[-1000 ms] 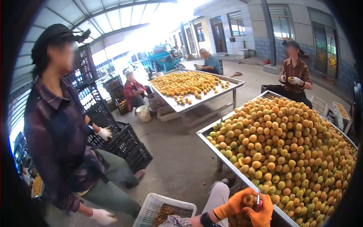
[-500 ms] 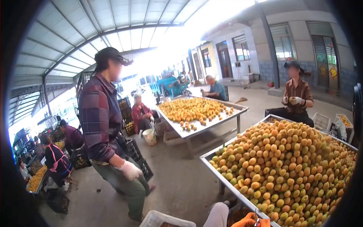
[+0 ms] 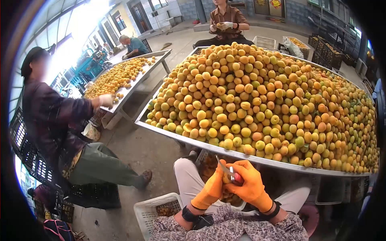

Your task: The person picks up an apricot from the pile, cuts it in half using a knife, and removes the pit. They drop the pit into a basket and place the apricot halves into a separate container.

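My two hands, in orange gloves, meet low in the view over my lap. My right hand (image 3: 251,188) grips a small knife (image 3: 232,175) with a red handle, its blade pointing up and left. My left hand (image 3: 210,189) is closed around a small yellow-orange fruit (image 3: 226,179) pressed against the blade; the fruit is mostly hidden by the fingers. Just beyond my hands a metal table (image 3: 177,137) carries a high heap of yellow and orange fruits (image 3: 257,96).
A white plastic basket (image 3: 149,209) with fruit pieces stands by my left knee. A person in a plaid shirt (image 3: 52,120) stands on the left, gloved hand on a second fruit table (image 3: 120,96). Black crates (image 3: 28,156) are behind them. Another person (image 3: 225,20) sits across the heap.
The view has tilted down and my hands have come into the frame with knife and fruit. The person on the left has moved further left and reached to the second table.
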Tool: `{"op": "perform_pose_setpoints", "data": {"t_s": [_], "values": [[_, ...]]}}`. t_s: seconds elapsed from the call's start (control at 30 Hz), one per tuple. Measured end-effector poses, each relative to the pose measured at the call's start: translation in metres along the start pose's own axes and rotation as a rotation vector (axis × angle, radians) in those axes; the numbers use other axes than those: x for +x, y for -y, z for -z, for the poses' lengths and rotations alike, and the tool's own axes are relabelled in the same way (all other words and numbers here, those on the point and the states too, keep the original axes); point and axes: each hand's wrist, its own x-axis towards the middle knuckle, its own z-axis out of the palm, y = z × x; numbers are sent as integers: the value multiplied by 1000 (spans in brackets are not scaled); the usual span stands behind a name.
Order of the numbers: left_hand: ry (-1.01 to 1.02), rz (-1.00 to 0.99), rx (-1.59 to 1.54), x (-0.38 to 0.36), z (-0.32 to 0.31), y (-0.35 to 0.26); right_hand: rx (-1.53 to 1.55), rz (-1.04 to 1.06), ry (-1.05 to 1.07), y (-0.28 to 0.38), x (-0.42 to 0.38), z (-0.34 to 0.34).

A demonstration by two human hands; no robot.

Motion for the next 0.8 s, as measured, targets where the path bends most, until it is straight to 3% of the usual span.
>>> {"op": "perform_pose_setpoints", "data": {"t_s": [0.17, 0.37, 0.43, 0.53, 0.73, 0.8], "values": [[-46, 8, -4, -1, -7, 7, 103, 39, -13, -5, -3, 0], [133, 127, -95, -2, 1, 7, -11, -21, 28, -4, 0, -1], [0, 175, -158, -4, -10, 2, 4, -7, -6, -5, 1, -3], [-22, 157, -155, -3, -9, 7, 53, -17, 11, -8, 3, -4], [100, 201, -85, 6, 10, 23, 68, -3, -10, -19, -3, -8], [-72, 147, -182, 8, 23, 41, 43, -79, -18, -20, -9, -13]]}}
